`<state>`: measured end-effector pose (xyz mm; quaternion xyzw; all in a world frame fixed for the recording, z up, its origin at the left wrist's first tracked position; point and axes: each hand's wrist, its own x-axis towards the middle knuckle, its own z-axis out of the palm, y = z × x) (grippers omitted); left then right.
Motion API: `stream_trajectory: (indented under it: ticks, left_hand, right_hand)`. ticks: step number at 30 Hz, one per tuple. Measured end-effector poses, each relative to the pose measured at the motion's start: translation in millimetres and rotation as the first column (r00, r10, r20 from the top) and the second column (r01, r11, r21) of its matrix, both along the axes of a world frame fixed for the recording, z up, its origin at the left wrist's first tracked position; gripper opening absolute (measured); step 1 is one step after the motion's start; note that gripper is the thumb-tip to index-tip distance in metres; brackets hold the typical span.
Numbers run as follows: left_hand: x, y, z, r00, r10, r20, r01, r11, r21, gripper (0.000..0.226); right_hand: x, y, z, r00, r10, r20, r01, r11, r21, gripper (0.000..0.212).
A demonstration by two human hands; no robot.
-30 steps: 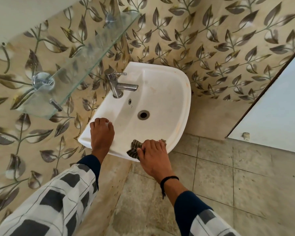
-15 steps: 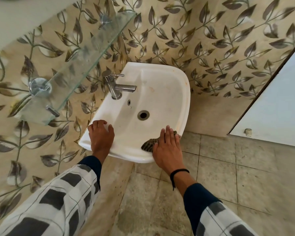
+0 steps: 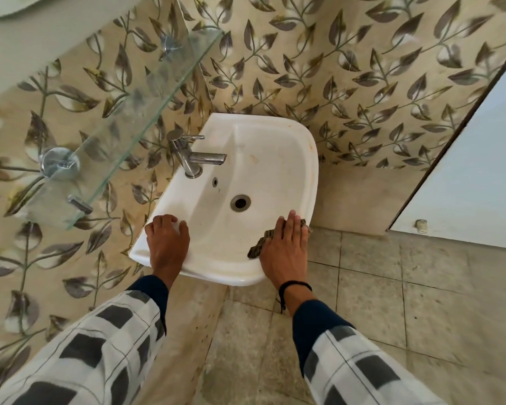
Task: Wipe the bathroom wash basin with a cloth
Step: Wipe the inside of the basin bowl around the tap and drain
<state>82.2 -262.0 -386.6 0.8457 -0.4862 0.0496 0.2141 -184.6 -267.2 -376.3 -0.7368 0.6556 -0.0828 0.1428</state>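
Note:
A white wash basin (image 3: pixel 263 159) hangs in the wall corner, with a drain (image 3: pixel 240 202) in its bowl and a steel tap (image 3: pixel 196 157) at its left. My left hand (image 3: pixel 167 244) rests flat on the basin's near-left rim, holding nothing. My right hand (image 3: pixel 285 249) lies flat on a dark striped cloth (image 3: pixel 259 245), pressing it onto the basin's near-right rim. Only the cloth's edges show beside my fingers.
A glass shelf (image 3: pixel 123 121) on metal brackets juts from the left wall above the basin. Leaf-patterned tiles cover both walls. A pale door (image 3: pixel 465 176) stands at the right. Grey floor tiles (image 3: pixel 406 287) lie below.
My right hand has slid the cloth along the front rim from the near middle toward the right side. My left hand has stayed on the left rim.

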Motion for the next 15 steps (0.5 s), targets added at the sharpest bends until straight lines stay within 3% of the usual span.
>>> stream_trajectory:
  ticks: [15]
  left_hand:
    - [-3.4,-3.8,4.0,0.999,0.026,0.041,-0.029,0.997,0.076,0.029]
  right_hand:
    - [-6.8,7.3,-9.4,0.992,-0.017,0.125,0.022,0.999,-0.043,0.061]
